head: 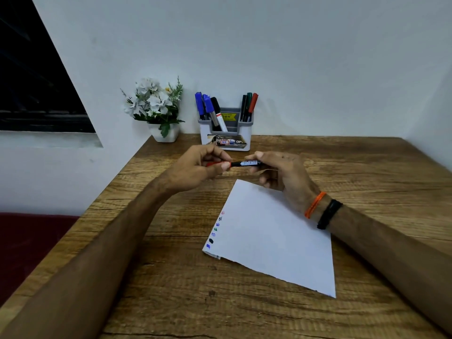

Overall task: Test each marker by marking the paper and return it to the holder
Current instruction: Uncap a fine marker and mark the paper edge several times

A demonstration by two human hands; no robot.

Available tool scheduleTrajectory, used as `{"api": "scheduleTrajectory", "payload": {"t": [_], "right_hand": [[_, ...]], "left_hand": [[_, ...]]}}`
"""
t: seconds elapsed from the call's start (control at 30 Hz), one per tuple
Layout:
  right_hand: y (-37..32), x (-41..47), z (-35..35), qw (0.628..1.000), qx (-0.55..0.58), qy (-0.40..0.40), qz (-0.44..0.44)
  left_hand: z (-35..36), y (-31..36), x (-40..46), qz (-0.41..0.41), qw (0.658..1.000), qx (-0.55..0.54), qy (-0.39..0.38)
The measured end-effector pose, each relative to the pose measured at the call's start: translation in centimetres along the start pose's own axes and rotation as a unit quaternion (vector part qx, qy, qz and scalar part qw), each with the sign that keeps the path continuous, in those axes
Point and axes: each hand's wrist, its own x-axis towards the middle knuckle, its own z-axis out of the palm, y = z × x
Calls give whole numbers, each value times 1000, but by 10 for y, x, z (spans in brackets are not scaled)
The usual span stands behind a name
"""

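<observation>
Both hands hold one marker point(245, 163) level above the far end of the white paper point(271, 241). My right hand point(281, 172) grips the black barrel with its white label. My left hand point(195, 167) pinches the red cap point(214, 164) end; whether the cap is on or off the barrel I cannot tell. The paper's left edge carries several small colour marks point(216, 230). The grey-white holder point(226, 132) stands at the back of the table with blue, black, green and red markers upright in it.
A white pot of artificial flowers point(156, 111) stands left of the holder against the wall. The wooden table point(171, 289) ends on the left, with a dark red seat point(29, 245) below. Walls close the back and the right side.
</observation>
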Motion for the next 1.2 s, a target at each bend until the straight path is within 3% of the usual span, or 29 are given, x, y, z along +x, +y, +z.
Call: {"api": "scheduleTrajectory", "payload": {"t": [0.13,0.47,0.97,1.07,1.2], "right_hand": [[-1,2,-2,1000,-9,1,-1],[5,6,1,991,-80,-14,-104],[5,11,-9,985,-107,-42,-131],[8,11,-7,968,-172,-38,-180],[5,7,2,945,-262,-19,-197]], "left_hand": [[0,3,0,15,999,-12,28],[9,2,1,12,997,-30,67],[8,5,1,12,998,-23,56],[2,9,0,-5,993,-47,111],[2,16,0,-23,964,-159,211]]}}
